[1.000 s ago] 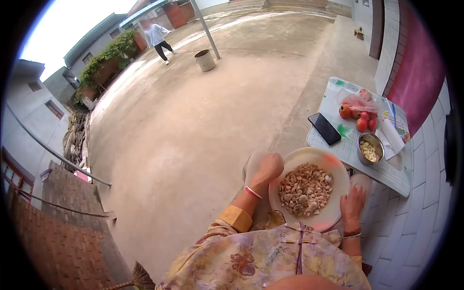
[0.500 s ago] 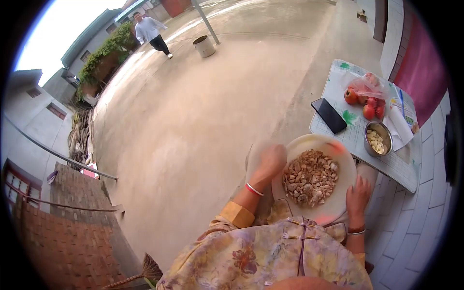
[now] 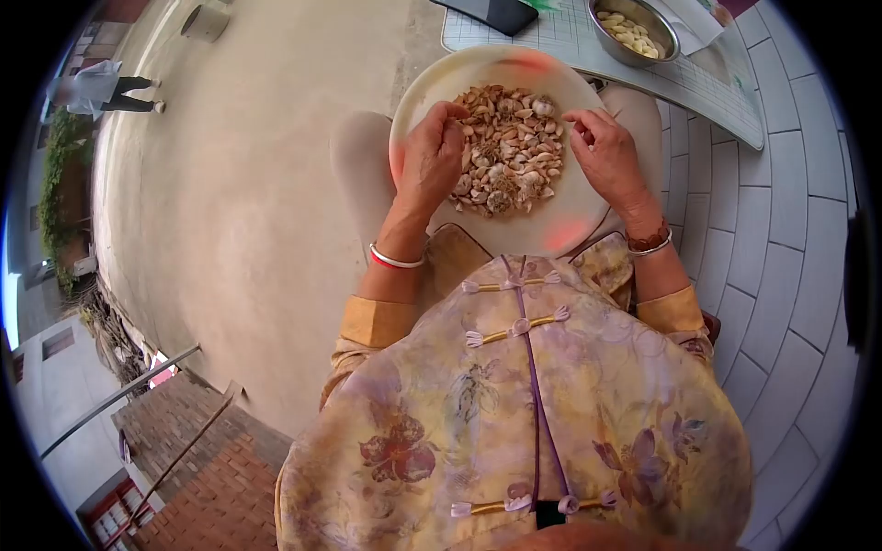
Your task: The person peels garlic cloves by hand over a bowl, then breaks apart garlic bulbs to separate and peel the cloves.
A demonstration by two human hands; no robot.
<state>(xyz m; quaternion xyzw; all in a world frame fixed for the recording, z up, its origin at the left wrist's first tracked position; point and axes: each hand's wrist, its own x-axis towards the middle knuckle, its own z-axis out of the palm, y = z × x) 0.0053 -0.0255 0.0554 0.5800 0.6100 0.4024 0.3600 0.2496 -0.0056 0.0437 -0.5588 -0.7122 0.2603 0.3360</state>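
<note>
A wide pale plate [image 3: 418, 87] with reddish patches rests across my lap. Garlic cloves [image 3: 514, 151], unpeeled, are heaped in it with a few whole heads and loose skins. My left hand [image 3: 434, 151] is over the plate's left side, its fingers curled closed beside the heap; whatever they hold is hidden. At the right side, my right hand [image 3: 608, 158] hovers with bent fingers partly apart, their tips close to the garlic, and I see nothing in them.
A small table [image 3: 735, 106] stands beyond the plate to the right. It bears a metal bowl [image 3: 666, 48] of peeled garlic cloves and a dark phone [image 3: 491, 13]. A person [image 3: 96, 87] is in the yard at the far left, near a bucket [image 3: 204, 24].
My view has tilted down and turned. My right hand has left the plate's right rim and come toward the garlic. My left hand has moved in from the left rim.
</note>
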